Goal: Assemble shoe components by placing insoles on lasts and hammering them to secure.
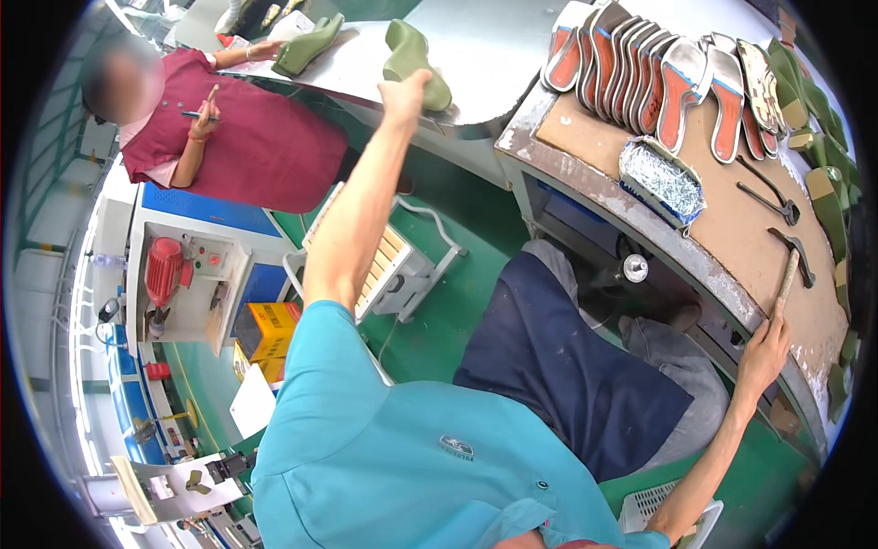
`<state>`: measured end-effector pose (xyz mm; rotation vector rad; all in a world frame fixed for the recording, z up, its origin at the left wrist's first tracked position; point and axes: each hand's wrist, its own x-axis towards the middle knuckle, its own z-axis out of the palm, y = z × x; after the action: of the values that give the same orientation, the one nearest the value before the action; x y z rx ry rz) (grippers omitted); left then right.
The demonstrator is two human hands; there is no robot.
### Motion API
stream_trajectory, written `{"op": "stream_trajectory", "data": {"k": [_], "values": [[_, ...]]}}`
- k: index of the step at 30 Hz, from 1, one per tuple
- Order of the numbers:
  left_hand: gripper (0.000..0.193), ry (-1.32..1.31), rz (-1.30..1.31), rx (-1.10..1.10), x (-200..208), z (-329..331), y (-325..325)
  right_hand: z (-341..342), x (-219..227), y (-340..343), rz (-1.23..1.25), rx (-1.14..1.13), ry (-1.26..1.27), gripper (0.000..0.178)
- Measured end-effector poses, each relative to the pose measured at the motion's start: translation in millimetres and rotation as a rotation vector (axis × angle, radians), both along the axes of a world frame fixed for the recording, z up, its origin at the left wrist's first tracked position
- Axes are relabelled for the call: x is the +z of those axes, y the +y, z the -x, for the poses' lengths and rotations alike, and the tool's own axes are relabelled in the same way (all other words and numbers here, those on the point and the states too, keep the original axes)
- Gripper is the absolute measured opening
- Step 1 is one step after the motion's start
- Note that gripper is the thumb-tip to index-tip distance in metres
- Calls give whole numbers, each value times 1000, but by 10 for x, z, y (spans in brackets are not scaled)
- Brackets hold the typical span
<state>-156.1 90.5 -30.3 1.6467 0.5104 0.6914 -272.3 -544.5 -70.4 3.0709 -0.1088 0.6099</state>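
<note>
My left arm reaches far out to the upper left, and my left hand (404, 95) is closed on a green shoe last (416, 60) at the edge of a metal-topped table (485, 55). At the right, my right hand (765, 355) grips the wooden handle of a hammer (788, 263), whose dark head lies over the brown bench top (713, 220). Beyond the hammer lie black pincers (770, 198). An open box of small metal nails (662, 181) sits near the bench's front edge, below a row of red-and-silver insoles (631, 78).
A co-worker in a burgundy apron (256, 137) stands left of the table, one hand at another green last (311, 46), the other holding a pen. More green lasts (828, 201) line the bench's right side. A slatted stool (389, 265) and a red motor (166, 270) are at the left.
</note>
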Motion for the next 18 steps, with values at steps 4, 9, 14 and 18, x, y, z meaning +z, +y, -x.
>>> {"op": "stream_trajectory", "data": {"k": [4, 9, 14, 18], "values": [[49, 64, 122, -183, 68, -81, 237, -47, -11, 63, 10, 43, -41, 42], [77, 179, -184, 7, -111, -344, 158, -28, 35, 125, 13, 12, -3, 41], [42, 121, -283, -23, -191, -368, 324, -16, 107, 214, 10, 43, 14, 37], [77, 234, -212, -198, -73, -315, 324, 10, 98, 156, 23, 17, 13, 33]]}}
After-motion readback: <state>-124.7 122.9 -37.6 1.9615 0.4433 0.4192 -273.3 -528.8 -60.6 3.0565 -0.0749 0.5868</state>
